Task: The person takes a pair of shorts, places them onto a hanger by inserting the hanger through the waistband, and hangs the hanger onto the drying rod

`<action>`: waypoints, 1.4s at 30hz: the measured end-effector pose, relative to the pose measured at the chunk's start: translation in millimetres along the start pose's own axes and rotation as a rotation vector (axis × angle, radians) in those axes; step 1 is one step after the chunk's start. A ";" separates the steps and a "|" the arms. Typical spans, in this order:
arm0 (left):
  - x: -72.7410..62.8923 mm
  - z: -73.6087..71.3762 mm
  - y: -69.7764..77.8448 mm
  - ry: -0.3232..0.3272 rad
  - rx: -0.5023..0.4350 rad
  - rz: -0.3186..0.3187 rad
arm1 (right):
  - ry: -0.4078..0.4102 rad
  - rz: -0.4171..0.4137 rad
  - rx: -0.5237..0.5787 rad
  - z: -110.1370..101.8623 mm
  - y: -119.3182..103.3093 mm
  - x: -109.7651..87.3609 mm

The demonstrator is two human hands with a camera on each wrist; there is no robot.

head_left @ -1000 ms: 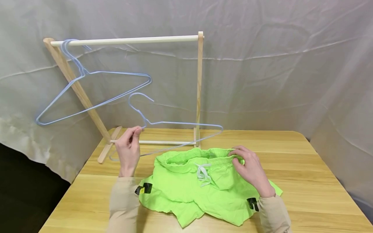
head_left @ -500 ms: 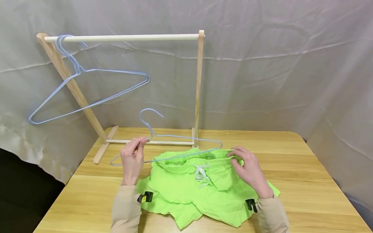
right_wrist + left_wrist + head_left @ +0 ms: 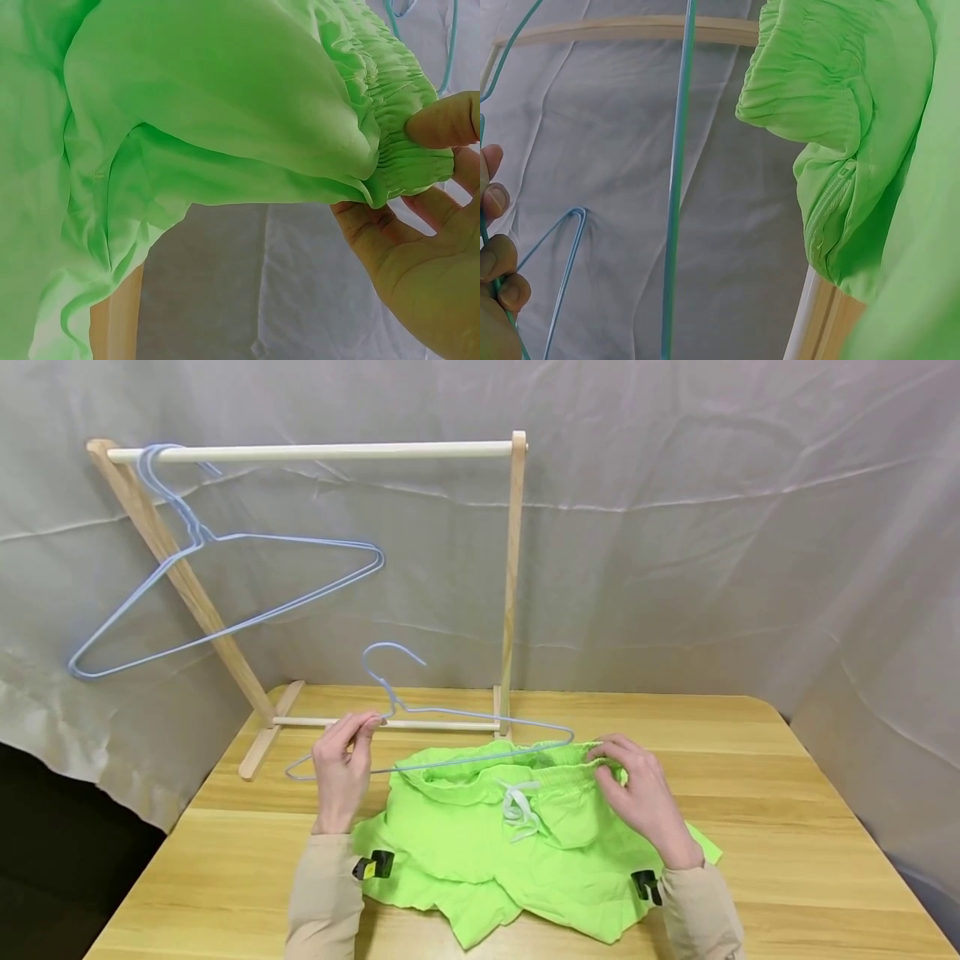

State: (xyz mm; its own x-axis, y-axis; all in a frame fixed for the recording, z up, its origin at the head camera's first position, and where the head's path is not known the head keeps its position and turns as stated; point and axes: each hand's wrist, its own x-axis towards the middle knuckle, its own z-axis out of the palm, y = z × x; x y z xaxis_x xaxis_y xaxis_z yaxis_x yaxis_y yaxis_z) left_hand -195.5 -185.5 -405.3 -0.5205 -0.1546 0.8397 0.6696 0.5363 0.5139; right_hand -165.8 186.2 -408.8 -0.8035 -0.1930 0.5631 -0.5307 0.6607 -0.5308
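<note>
A light-blue wire clothes hanger (image 3: 392, 693) is pinched at its left shoulder, just below the neck, between the thumb and fingers of my left hand (image 3: 343, 772). Its hook points up, and its bottom bar (image 3: 678, 150) crosses over the open waist of neon-green shorts (image 3: 442, 843). The shorts have an elastic waistband and a white drawstring (image 3: 519, 807) tied at the front. My right hand (image 3: 637, 789) grips the right end of the waistband (image 3: 409, 112), thumb on one face and fingers on the other. The waist opening gapes towards the back.
Behind the shorts stands a wooden clothes rack with a pale top rail (image 3: 322, 452). Blue wire hangers (image 3: 193, 527) hang at the rail's left end. Grey cloth (image 3: 712, 568) surrounds the wooden table (image 3: 765, 827) at the back and sides. Black clips (image 3: 382, 863) show near both sleeves.
My left hand has brought the hanger down and slightly right, so its bottom bar now overlaps the waist opening. My right hand keeps its hold on the waistband. The view has shifted slightly.
</note>
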 end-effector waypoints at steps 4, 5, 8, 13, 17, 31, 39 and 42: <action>0.4 -0.1 0.7 -0.002 0.000 0.006 | 0.000 -0.011 0.009 0.1 0.3 0.5; 0.4 0.2 0.8 -0.005 -0.001 0.010 | 0.002 -0.016 0.011 0.1 0.3 0.6; 0.2 1.4 1.8 -0.008 -0.007 0.033 | 0.008 -0.028 0.012 0.2 0.0 0.9; -0.4 2.7 2.8 -0.012 -0.011 0.029 | 0.019 -0.040 0.000 0.3 -0.6 0.8; -0.8 3.5 2.2 -0.026 -0.009 0.032 | 0.027 -0.047 0.008 0.9 -0.8 0.5; -6.6 14.9 5.3 -0.119 -0.054 0.060 | 0.023 -0.119 0.034 3.6 -2.5 0.5; -8.1 21.0 8.6 -0.136 -0.060 0.075 | 0.023 -0.154 0.046 3.7 -1.7 1.6; -8.6 22.6 9.7 -0.143 -0.062 0.088 | 0.023 -0.167 0.041 4.6 -1.4 1.8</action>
State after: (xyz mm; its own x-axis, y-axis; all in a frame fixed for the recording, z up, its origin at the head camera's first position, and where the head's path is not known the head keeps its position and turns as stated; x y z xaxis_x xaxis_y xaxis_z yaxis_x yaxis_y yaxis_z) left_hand -196.5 -160.2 -411.5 -0.5255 0.0131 0.8507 0.7452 0.4896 0.4528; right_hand -167.7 181.7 -409.9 -0.6972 -0.2803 0.6598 -0.6671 0.5906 -0.4540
